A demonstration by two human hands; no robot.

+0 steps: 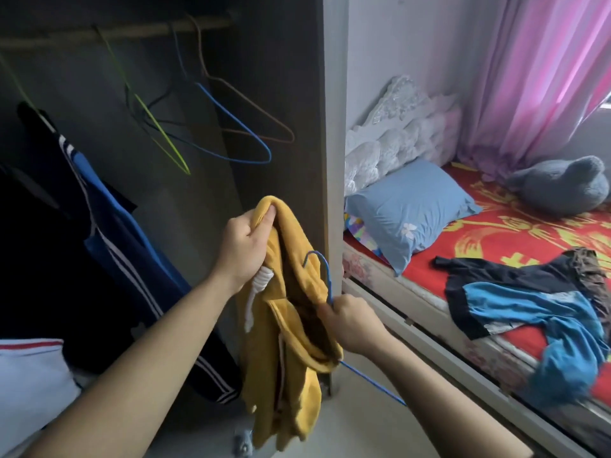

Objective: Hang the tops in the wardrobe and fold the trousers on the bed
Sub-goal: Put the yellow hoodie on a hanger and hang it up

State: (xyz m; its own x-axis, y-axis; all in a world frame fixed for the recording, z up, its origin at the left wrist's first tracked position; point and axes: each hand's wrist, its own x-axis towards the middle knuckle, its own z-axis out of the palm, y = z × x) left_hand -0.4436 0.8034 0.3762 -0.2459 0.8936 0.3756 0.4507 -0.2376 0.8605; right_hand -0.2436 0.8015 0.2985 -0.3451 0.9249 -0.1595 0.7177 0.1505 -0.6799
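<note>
Two bare hands dress one mustard-yellow hooded top [291, 342] at 6 o'clock, in front of the wardrobe [281, 94]. The left hand [246, 246] has its grip clamped on the hood, holding it open. The right hand [352, 320], grip pinched on one blue wire hanger [329, 282], can probably then feed it inside. At 11 o'clock, four empty wire hangers [231, 115] dangle from one wooden rail [99, 34]. At 3 o'clock, one blue-and-black clothing heap [515, 299] lies on the red bed [496, 226].

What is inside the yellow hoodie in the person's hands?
A blue wire hanger: its hook sticks out above the right hand and one end pokes out below. The yellow hoodie covers the rest of it.
</note>
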